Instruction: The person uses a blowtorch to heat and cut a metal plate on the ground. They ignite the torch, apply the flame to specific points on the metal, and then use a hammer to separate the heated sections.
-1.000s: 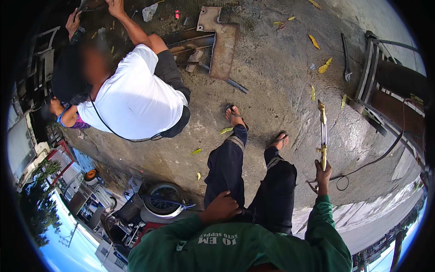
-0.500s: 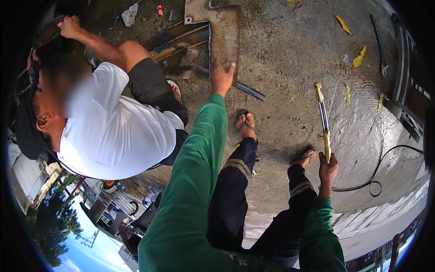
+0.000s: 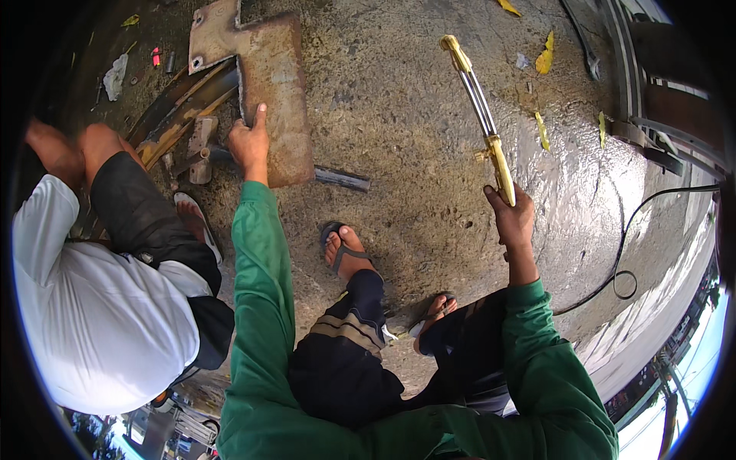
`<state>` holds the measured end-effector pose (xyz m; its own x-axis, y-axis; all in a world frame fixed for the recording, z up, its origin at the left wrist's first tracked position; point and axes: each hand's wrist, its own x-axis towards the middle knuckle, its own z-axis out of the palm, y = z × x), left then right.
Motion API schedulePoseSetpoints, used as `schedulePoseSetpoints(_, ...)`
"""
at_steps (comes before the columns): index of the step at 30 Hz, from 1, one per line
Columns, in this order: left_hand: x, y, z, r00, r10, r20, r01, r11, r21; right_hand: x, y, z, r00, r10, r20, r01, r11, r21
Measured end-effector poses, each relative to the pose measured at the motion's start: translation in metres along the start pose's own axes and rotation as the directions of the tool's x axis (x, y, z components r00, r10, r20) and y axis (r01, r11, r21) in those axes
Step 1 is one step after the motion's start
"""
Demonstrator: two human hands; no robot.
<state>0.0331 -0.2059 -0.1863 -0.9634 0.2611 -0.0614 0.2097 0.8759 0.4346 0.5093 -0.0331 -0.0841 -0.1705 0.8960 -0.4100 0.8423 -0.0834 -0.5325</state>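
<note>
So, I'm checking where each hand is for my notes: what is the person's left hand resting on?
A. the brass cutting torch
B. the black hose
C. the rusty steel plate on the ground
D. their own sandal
C: the left hand lies with fingers on the edge of the rusty steel plate, while the right hand holds the brass cutting torch.

No packages, labels, signs or screens can be made out here (only bare ground, metal scrap and scattered leaves lie around the two people).
</note>
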Motion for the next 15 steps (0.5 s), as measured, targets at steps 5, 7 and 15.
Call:
schedulePoseSetpoints(5,-0.083,0.019,-0.027,0.945,0.277,0.172,-0.279,0.96,-0.017,0.045,0.013,-0.03,0.984,-0.021,-0.179,0.042,0.993,0.112)
schedulePoseSetpoints(7,-0.114,0.043,-0.027,0.892,0.35,0.286,-0.335,0.937,-0.101,0.055,0.013,-0.043,0.967,-0.053,-0.248,0.091,0.985,0.144)
schedulePoseSetpoints(15,-0.234,0.16,0.053,0.436,0.568,0.698,-0.614,0.755,-0.231,0.04,0.039,-0.099,0.919,-0.021,-0.393,0.115,0.97,0.216)
